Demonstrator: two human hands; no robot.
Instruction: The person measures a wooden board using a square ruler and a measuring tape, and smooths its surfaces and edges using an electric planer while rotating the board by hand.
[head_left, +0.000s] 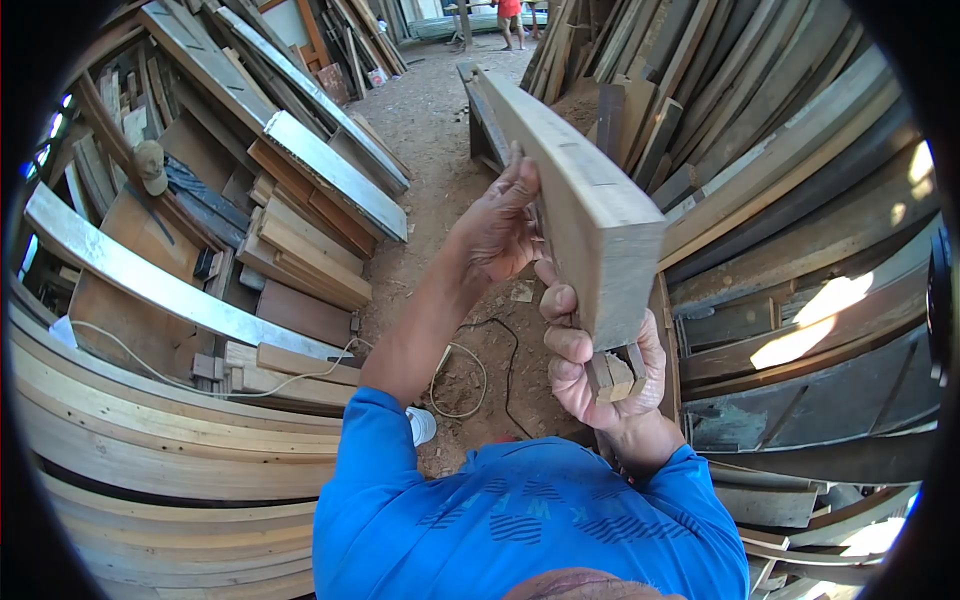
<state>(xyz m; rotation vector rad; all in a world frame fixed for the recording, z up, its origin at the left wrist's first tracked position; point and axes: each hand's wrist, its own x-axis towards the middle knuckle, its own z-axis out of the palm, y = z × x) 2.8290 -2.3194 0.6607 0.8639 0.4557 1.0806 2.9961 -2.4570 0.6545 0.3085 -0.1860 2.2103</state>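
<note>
A thick wooden plank (622, 275) extends away from me, tilted on its edge, with short dark marks on its narrow upper side. My left hand (505, 225) grips the plank's left face, its thumb near the upper edge. At the near end, my right hand (575, 365) is closed around a small wooden piece (615, 377) that sits directly under the plank's end. Some of that hand's fingers also lie against the plank's lower left side. How the small piece meets the plank is partly hidden.
Stacked boards (190, 430) line the left, and leaning planks (800, 150) crowd the right. A pale cord (483, 375) and a black cable (513, 365) lie on the dusty floor beside a white container (421, 426). Another person (510, 20) stands far ahead.
</note>
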